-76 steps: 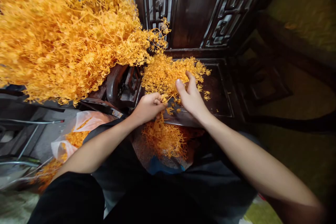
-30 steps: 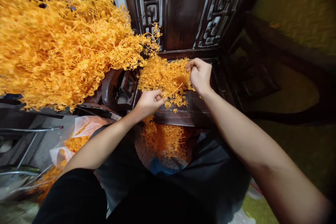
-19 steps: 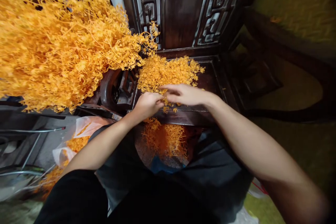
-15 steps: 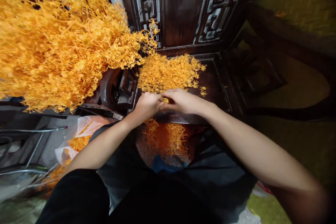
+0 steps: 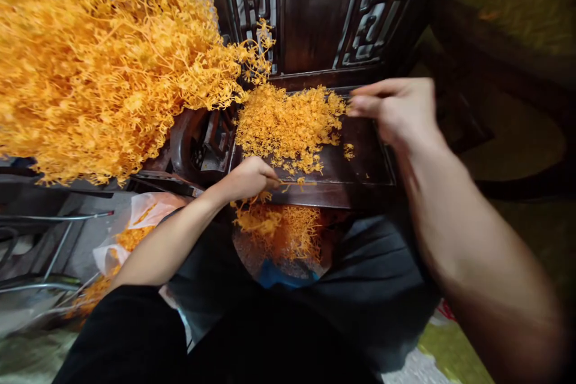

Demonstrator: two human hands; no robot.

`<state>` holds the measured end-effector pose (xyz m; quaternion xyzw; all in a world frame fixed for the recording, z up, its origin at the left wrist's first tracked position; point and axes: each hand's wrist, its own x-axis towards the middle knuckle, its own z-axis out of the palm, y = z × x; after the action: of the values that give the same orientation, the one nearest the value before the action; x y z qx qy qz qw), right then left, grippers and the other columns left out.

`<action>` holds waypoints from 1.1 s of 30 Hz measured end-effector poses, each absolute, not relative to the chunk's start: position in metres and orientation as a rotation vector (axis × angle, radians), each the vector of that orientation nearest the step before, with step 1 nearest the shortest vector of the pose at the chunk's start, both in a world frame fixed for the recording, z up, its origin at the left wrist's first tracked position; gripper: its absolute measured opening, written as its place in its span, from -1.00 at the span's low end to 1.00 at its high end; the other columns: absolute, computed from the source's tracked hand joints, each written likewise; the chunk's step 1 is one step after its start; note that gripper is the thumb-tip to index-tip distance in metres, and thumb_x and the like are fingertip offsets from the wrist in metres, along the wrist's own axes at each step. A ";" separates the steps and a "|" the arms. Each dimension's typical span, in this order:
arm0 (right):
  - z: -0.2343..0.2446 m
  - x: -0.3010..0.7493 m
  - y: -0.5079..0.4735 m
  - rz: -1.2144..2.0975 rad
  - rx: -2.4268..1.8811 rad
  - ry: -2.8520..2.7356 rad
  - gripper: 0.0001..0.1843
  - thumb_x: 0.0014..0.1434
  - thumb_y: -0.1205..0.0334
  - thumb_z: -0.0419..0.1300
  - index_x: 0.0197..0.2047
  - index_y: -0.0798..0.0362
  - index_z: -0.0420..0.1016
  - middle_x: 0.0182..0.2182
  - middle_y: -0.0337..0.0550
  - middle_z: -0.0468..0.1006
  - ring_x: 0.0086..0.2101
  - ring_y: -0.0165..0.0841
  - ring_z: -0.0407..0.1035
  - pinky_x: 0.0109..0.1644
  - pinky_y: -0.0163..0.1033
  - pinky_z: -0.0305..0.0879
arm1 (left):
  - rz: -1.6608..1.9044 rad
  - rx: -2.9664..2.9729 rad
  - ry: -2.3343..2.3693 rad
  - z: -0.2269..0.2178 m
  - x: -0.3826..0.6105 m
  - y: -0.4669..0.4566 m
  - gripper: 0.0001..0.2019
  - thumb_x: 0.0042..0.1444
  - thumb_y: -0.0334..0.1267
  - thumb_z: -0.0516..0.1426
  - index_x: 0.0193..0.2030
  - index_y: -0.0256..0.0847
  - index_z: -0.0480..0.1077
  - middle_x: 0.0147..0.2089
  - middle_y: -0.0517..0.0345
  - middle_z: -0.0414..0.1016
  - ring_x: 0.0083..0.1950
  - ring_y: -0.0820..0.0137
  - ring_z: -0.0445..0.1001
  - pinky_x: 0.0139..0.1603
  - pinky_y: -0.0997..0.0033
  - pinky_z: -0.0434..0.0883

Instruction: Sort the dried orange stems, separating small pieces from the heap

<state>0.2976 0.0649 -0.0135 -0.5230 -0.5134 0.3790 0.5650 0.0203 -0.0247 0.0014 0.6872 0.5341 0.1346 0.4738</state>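
My left hand [image 5: 252, 179] is closed on an orange artificial flower sprig [image 5: 258, 220]. The sprig's blossoms hang below the fist at the front edge of a dark wooden seat [image 5: 355, 159], and a thin stem pokes out to the right. Up at the right, beyond the seat's side, my right hand [image 5: 398, 108] is raised with thumb and fingers pinched together. Its fingertips are blurred, and anything between them is too small to make out. A pile of loose orange blossoms [image 5: 288, 123] lies on the seat between the hands, with one small blossom [image 5: 348, 151] apart from it.
A large heap of orange flower sprigs [image 5: 103, 72] fills the left, by a carved armrest [image 5: 184, 138]. More orange pieces [image 5: 303, 234] are low between my knees. A plastic bag [image 5: 148, 210] with orange bits sits at lower left. A carved backrest [image 5: 319, 12] rises behind the seat.
My hands have parted: the right has swung up and to the right, while the left stays near the seat's front edge. The sprig under my left fist now shows more fully.
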 end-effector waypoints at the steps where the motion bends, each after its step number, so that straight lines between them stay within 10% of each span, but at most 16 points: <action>1: -0.015 0.307 0.070 0.851 -1.226 -1.077 -0.86 0.01 0.53 0.43 -0.34 0.18 0.64 -0.51 -0.16 0.56 -0.49 -0.37 0.48 -0.22 -0.06 0.51 | 0.315 1.635 1.316 0.001 0.016 -0.025 -0.77 0.08 -0.22 0.27 -0.53 -0.27 0.51 -0.61 0.28 0.29 -0.57 0.56 0.14 -0.50 0.42 0.06; 15: -0.047 0.262 0.063 1.567 -0.912 -1.157 -0.48 -0.23 0.18 0.61 -0.15 0.03 0.63 -0.25 -0.09 0.68 -0.09 -0.08 0.64 0.06 0.09 0.60 | 0.678 1.227 1.199 -0.016 0.008 -0.020 -0.68 0.08 -0.11 0.39 -0.20 -0.26 0.43 -0.36 0.15 0.60 -0.53 0.58 0.43 -0.57 0.59 0.28; 23: -0.038 0.255 0.061 0.704 -1.110 -1.874 -0.58 0.18 0.02 0.40 0.05 0.03 0.65 0.11 0.08 0.61 0.15 -0.03 0.48 0.26 0.17 0.41 | 0.790 1.189 1.103 -0.019 0.000 -0.023 -0.58 0.02 -0.06 0.43 -0.18 -0.25 0.38 -0.30 0.13 0.63 -0.43 0.54 0.54 -0.45 0.57 0.42; 33: -0.024 0.225 0.007 0.951 -0.972 -1.975 -0.84 0.19 0.12 0.39 -0.32 0.03 0.66 -0.35 -0.11 0.67 -0.32 -0.27 0.53 -0.15 -0.11 0.43 | 0.747 1.203 1.153 -0.009 0.009 -0.033 -0.70 0.05 -0.17 0.39 -0.28 -0.28 0.39 -0.45 0.13 0.60 -0.55 0.48 0.52 -0.53 0.51 0.45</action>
<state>0.2254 0.0073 -0.0243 -0.3778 -0.7672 0.3694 0.3636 0.0087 -0.0334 -0.0090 0.5213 0.4998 0.3237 0.6112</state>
